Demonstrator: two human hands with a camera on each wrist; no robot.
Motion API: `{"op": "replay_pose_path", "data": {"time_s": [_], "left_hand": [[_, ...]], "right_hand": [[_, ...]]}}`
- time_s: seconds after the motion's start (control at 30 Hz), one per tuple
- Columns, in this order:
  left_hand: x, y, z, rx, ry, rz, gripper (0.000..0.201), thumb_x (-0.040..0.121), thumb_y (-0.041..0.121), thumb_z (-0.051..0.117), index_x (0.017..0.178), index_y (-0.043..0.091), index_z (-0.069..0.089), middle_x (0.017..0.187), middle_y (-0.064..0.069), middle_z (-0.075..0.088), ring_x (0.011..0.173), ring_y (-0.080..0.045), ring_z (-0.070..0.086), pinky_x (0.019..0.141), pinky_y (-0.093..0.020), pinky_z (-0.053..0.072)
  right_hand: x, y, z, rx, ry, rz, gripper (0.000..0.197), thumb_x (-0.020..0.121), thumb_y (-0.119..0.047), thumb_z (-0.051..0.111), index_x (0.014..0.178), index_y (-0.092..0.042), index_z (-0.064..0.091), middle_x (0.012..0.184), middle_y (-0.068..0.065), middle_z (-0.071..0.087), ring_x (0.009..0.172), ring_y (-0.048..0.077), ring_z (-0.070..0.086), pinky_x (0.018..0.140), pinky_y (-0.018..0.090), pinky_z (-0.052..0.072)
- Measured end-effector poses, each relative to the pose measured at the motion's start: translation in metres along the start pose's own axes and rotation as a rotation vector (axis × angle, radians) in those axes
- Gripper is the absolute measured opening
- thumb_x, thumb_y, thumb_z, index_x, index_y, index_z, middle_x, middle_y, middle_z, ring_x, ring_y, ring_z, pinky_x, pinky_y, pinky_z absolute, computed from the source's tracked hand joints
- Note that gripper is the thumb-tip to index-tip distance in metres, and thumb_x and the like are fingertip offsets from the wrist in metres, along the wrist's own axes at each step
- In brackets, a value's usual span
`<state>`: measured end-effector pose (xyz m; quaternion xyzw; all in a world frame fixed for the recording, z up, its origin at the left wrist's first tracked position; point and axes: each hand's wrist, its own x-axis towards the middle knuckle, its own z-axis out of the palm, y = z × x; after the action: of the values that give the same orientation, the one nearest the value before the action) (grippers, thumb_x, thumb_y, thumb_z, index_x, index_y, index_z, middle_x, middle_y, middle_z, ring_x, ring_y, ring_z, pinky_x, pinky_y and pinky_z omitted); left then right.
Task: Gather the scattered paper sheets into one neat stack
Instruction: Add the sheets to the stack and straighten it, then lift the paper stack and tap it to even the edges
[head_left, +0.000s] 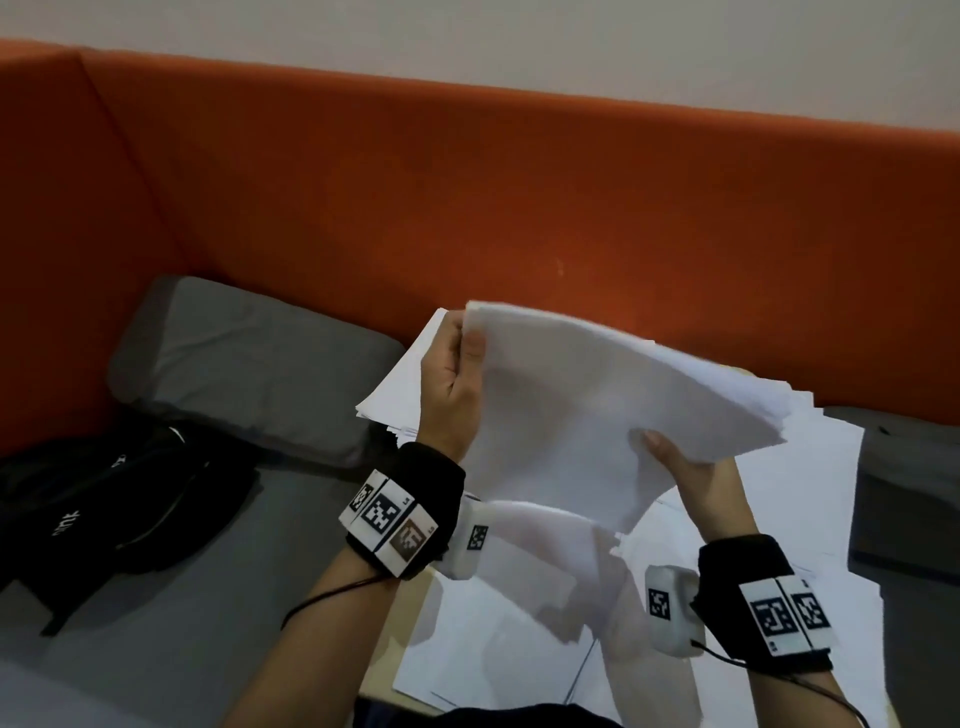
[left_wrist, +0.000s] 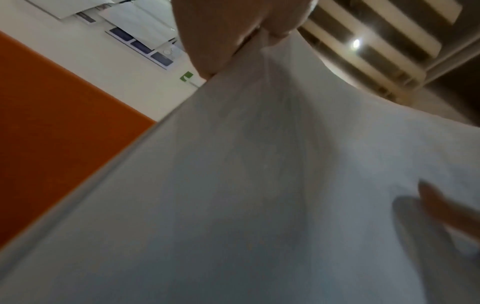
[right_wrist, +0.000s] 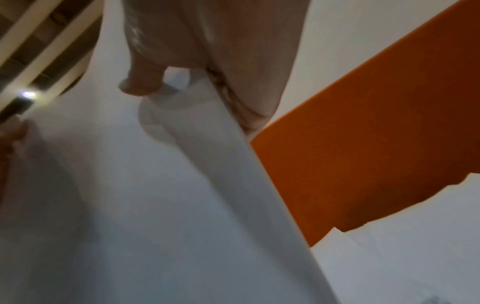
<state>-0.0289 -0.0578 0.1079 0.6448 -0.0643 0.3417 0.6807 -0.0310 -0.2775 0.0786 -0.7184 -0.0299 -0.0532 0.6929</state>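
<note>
A thick bundle of white paper sheets (head_left: 587, 410) is held up in the air above the table, bent and blurred. My left hand (head_left: 457, 374) grips its left edge, thumb on the near face; in the left wrist view that hand (left_wrist: 223, 35) pinches the bundle (left_wrist: 259, 195). My right hand (head_left: 691, 467) holds the lower right edge with the thumb on top; in the right wrist view its fingers (right_wrist: 207, 61) curl round the bundle (right_wrist: 130, 205). Several loose sheets (head_left: 779, 519) lie spread on the table beneath, and more sheets (head_left: 400, 384) lie behind the left hand.
An orange padded backrest (head_left: 467, 197) runs behind the table. A grey cushion (head_left: 249, 364) and a black bag (head_left: 104, 493) lie on the grey seat at the left. A dark grey flat object (head_left: 909, 493) sits at the right edge.
</note>
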Motion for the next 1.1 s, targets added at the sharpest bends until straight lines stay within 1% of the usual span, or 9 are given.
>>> {"op": "replay_pose_path", "data": {"time_s": [0.17,0.3,0.4,0.47,0.53,0.63,0.73,0.87,1.1], "left_hand": [[-0.021,-0.042,-0.010,0.057,-0.117,-0.190,0.026,0.085,0.049,0.049,0.100,0.028,0.053,0.089,0.012,0.062,0.081,0.000,0.059,0.077,-0.022,0.049],[-0.029,-0.054,-0.016,0.123,-0.179,-0.245,0.053,0.084,0.068,0.037,0.106,0.023,0.053,0.092,0.013,0.061,0.084,0.000,0.057,0.079,-0.021,0.047],[-0.032,-0.066,-0.023,0.140,-0.137,-0.397,0.027,0.100,0.034,0.034,0.108,0.015,0.051,0.096,0.005,0.061,0.093,-0.008,0.059,0.085,-0.022,0.046],[-0.038,-0.086,-0.031,0.336,-0.162,-0.530,0.017,0.099,0.021,0.042,0.110,0.012,0.051,0.105,-0.001,0.060,0.105,-0.018,0.057,0.088,-0.024,0.042],[-0.050,-0.111,-0.038,0.597,-0.312,-0.714,0.031,0.096,0.021,0.049,0.122,0.005,0.048,0.123,-0.009,0.053,0.117,-0.026,0.052,0.095,-0.028,0.041],[-0.072,-0.129,-0.036,0.847,-0.550,-0.927,0.054,0.093,0.027,0.055,0.136,0.002,0.033,0.140,-0.016,0.036,0.126,-0.032,0.044,0.104,-0.036,0.039],[-0.079,-0.131,-0.030,0.912,-0.547,-0.959,0.061,0.089,0.024,0.059,0.136,-0.001,0.028,0.139,-0.018,0.032,0.125,-0.034,0.043,0.103,-0.038,0.040],[-0.085,-0.129,-0.028,0.700,-0.509,-1.050,0.051,0.083,0.012,0.063,0.127,0.000,0.042,0.126,-0.012,0.052,0.116,-0.031,0.053,0.098,-0.037,0.047],[-0.089,-0.112,-0.032,0.483,-0.626,-0.856,0.057,0.090,-0.005,0.044,0.141,0.019,0.040,0.135,-0.001,0.051,0.123,-0.022,0.049,0.101,-0.026,0.038]], "right_hand": [[-0.002,0.018,0.008,-0.118,-0.024,0.167,0.017,0.083,-0.009,0.066,0.094,-0.019,0.057,0.087,-0.011,0.058,0.082,0.009,0.055,0.061,0.003,0.042],[0.008,0.020,0.008,-0.056,0.153,0.063,0.011,0.088,-0.003,0.059,0.081,-0.012,0.058,0.082,0.000,0.058,0.084,0.013,0.055,0.052,0.001,0.043],[0.023,0.009,-0.008,-0.047,0.351,0.007,0.007,0.090,-0.011,0.059,0.091,-0.004,0.056,0.094,0.008,0.054,0.058,-0.003,0.053,0.045,0.003,0.040],[0.033,0.007,-0.024,-0.065,0.431,-0.014,0.013,0.091,-0.015,0.058,0.092,-0.003,0.054,0.095,0.010,0.052,0.068,0.009,0.051,0.047,0.006,0.040],[0.039,0.014,-0.039,-0.132,0.445,0.026,0.017,0.092,-0.016,0.057,0.096,0.000,0.056,0.095,0.011,0.052,0.086,0.016,0.049,0.063,0.020,0.041],[0.037,0.049,-0.057,-0.240,0.347,0.251,0.027,0.091,-0.020,0.059,0.104,0.003,0.060,0.085,0.013,0.057,0.076,0.022,0.053,0.067,0.031,0.040],[0.023,0.095,-0.064,-0.461,0.172,0.440,0.029,0.086,-0.028,0.062,0.096,-0.001,0.062,0.078,0.017,0.058,0.071,0.026,0.054,0.068,0.043,0.047],[0.004,0.128,-0.063,-0.583,0.071,0.563,0.029,0.093,-0.015,0.054,0.110,0.007,0.057,0.095,0.019,0.058,0.089,0.031,0.053,0.076,0.032,0.037],[0.006,0.134,-0.062,-0.586,0.034,0.661,0.040,0.086,-0.017,0.065,0.116,0.007,0.056,0.109,0.027,0.062,0.102,0.040,0.058,0.089,0.043,0.044]]}}
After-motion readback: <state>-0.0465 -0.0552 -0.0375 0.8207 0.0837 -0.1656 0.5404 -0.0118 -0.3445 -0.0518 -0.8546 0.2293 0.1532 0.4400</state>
